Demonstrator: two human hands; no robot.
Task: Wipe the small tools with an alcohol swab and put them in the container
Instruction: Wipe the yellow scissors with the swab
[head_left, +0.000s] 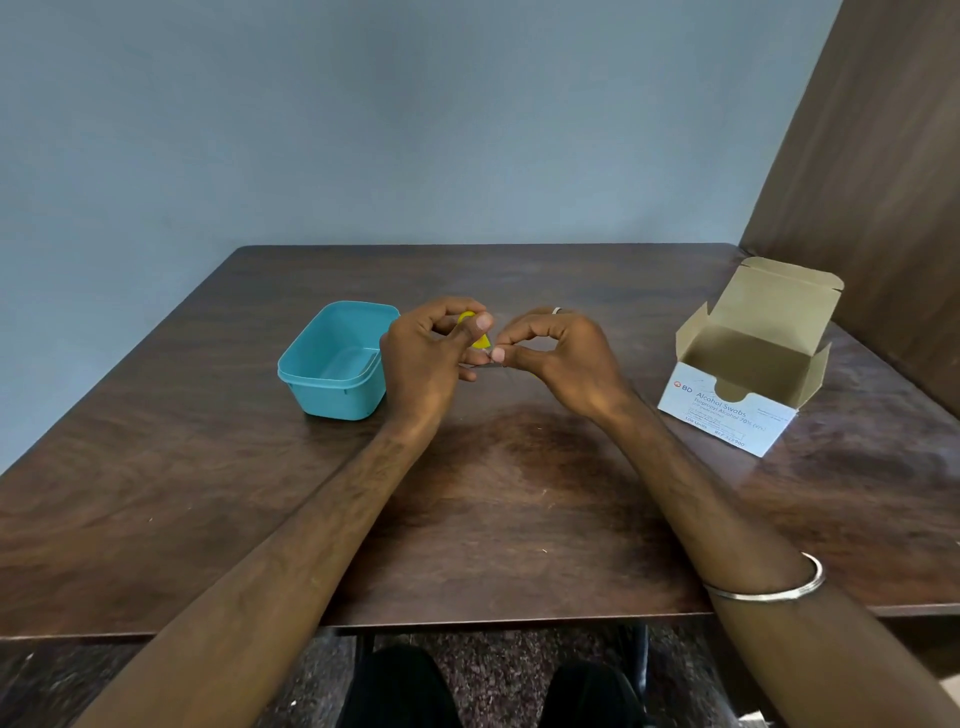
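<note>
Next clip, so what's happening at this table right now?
A person sits at a dark wooden table with both hands raised over its middle. The left hand grips a small yellow tool, and the right hand pinches at its lower end with thumb and forefinger; what lies between those fingers is too small to tell. The teal container stands beside the left hand and looks empty. An opened alcohol swab box stands to the right.

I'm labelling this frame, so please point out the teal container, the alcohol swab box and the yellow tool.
teal container (332, 397): head view, on its front outer wall.
alcohol swab box (722, 410): head view, on its printed front panel.
yellow tool (480, 341): head view, on the yellow part showing between the hands.
</note>
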